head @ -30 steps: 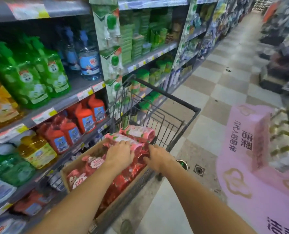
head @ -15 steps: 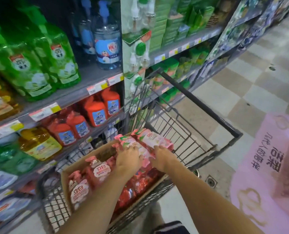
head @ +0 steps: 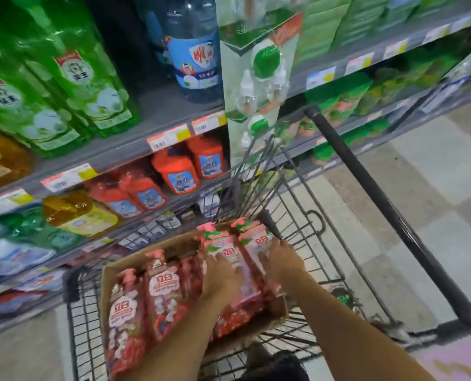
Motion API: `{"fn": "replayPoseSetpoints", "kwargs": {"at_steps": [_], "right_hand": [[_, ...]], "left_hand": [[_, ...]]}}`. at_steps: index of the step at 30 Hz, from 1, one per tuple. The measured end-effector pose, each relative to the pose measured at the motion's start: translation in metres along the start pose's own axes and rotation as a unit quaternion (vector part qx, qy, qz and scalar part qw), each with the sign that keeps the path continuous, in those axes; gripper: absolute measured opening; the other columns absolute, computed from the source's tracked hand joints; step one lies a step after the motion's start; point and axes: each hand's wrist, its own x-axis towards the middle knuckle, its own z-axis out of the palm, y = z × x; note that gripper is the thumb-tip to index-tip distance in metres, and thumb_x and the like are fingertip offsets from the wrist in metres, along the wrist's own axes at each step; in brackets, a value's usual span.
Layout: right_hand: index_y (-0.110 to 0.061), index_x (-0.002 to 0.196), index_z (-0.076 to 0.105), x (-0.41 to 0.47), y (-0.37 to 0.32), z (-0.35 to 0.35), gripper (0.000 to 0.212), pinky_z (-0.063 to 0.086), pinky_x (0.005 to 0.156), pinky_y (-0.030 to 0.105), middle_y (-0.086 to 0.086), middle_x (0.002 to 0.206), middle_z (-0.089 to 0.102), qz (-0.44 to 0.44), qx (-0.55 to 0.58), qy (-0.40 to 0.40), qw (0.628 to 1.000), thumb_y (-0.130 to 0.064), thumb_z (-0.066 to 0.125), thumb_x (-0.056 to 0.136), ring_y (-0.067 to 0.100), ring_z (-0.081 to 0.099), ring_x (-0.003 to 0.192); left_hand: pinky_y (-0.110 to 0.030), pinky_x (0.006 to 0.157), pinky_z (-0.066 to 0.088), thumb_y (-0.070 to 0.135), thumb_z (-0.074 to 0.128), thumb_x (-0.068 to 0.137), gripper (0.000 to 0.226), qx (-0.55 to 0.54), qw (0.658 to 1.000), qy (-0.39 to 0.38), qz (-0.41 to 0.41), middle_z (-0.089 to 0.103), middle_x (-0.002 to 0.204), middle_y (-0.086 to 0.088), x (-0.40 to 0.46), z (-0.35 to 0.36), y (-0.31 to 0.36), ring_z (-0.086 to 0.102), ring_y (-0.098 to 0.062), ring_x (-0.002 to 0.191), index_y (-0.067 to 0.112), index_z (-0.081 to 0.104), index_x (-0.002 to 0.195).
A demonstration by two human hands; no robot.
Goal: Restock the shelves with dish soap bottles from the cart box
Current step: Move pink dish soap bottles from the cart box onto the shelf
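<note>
Both hands reach into the cardboard box that sits in the wire cart. The left hand and the right hand lie with fingers spread on 2 pink dish soap bottles at the far end of the box. More red bottles fill its near left part. The shelves stand just beside the cart.

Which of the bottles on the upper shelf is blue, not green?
The blue bottle at the right end of that shelf, beside the divider. The green bottles stand to its left, with a gap between.
</note>
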Motion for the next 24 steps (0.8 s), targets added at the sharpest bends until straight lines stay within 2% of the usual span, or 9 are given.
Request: {"fn": "replayPoseSetpoints", "kwargs": {"at_steps": [3,5,7,8,10,16,18,20,24], "right_hand": [[-0.003,0.148,0.03,0.018,0.004,0.012,0.064,0.038,0.111,0.046,0.021,0.146,0.04,-0.003,-0.022,-0.003,1.0,-0.044,0.031,0.099,0.036,0.039,0.135],[-0.002,0.152,0.023,0.027,-0.002,0.017,0.07,0.035,0.111,0.046,0.023,0.149,0.039,0.022,-0.022,0.004,1.0,-0.047,0.032,0.1,0.038,0.038,0.137],[-0.001,0.154,0.018,0.035,-0.008,0.02,0.076,0.032,0.111,0.048,0.024,0.151,0.038,0.033,-0.027,-0.004,0.999,-0.053,0.03,0.1,0.04,0.035,0.14],[-0.001,0.155,0.016,0.037,-0.01,0.02,0.079,0.031,0.113,0.049,0.024,0.153,0.036,0.036,-0.028,-0.018,0.999,-0.056,0.029,0.1,0.04,0.032,0.142],[0.001,0.156,0.013,0.041,-0.012,0.021,0.086,0.027,0.115,0.049,0.024,0.157,0.03,0.035,-0.017,-0.047,0.998,-0.062,0.029,0.099,0.041,0.025,0.145],[-0.001,0.157,0.005,0.062,-0.005,0.028,0.112,0.023,0.118,0.045,0.022,0.163,0.013,0.092,0.133,-0.124,0.979,-0.07,0.056,0.084,0.041,0.017,0.149],[-0.004,0.157,-0.001,0.064,-0.002,0.023,0.122,0.032,0.114,0.043,0.02,0.16,0.024,0.108,0.187,-0.147,0.965,-0.067,0.066,0.079,0.036,0.028,0.146],[-0.007,0.157,-0.003,0.064,0.004,0.023,0.126,0.044,0.102,0.04,0.013,0.144,0.05,0.109,0.21,-0.155,0.959,-0.068,0.071,0.075,0.032,0.047,0.134],[-0.02,0.144,0.023,0.063,0.018,0.036,0.12,0.057,0.085,0.044,-0.004,0.102,0.068,0.106,0.297,-0.122,0.941,-0.074,0.075,0.051,0.023,0.066,0.1]], "left_hand": [[-0.045,0.095,0.053,0.047,0.066,0.087,0.087,-0.122,0.988,0.04,-0.083,0.02,0.157,-0.012,0.015,0.009,0.002,0.047,-0.037,0.13,0.015,0.016,0.151],[-0.048,0.104,0.046,0.056,0.067,0.082,0.1,-0.133,0.982,0.052,-0.123,0.017,0.159,-0.014,0.025,0.015,-0.001,0.033,-0.038,0.14,0.014,0.012,0.154],[-0.041,0.108,0.043,0.059,0.067,0.082,0.103,-0.135,0.979,0.046,-0.144,0.02,0.159,-0.015,0.029,0.016,0.0,0.026,-0.036,0.144,0.014,0.012,0.156],[-0.031,0.099,0.049,0.057,0.067,0.084,0.102,-0.162,0.973,0.031,-0.159,0.02,0.159,-0.014,0.031,0.016,-0.001,0.026,-0.035,0.145,0.013,0.011,0.156],[-0.017,0.075,0.053,0.046,0.074,0.083,0.103,-0.235,0.953,0.015,-0.191,0.033,0.155,-0.012,0.033,0.019,-0.003,0.041,-0.032,0.138,0.011,0.01,0.155],[-0.036,0.093,0.053,0.026,0.094,0.059,0.08,-0.356,0.912,-0.036,-0.2,0.068,0.118,0.001,0.04,0.013,-0.021,0.066,-0.019,0.104,0.017,0.048,0.124],[-0.043,0.093,0.055,0.034,0.097,0.045,0.081,-0.35,0.914,-0.076,-0.19,0.073,0.113,0.001,0.04,0.009,-0.028,0.07,-0.017,0.1,0.024,0.056,0.115],[-0.041,0.091,0.056,0.029,0.095,0.053,0.062,-0.34,0.918,-0.095,-0.18,0.074,0.109,0.002,0.039,0.01,-0.033,0.071,-0.016,0.099,0.03,0.059,0.104],[-0.032,0.086,0.055,0.027,0.089,0.069,0.038,-0.333,0.921,-0.105,-0.175,0.074,0.108,0.005,0.026,0.007,-0.03,0.069,-0.011,0.096,0.031,0.064,0.098]]}}
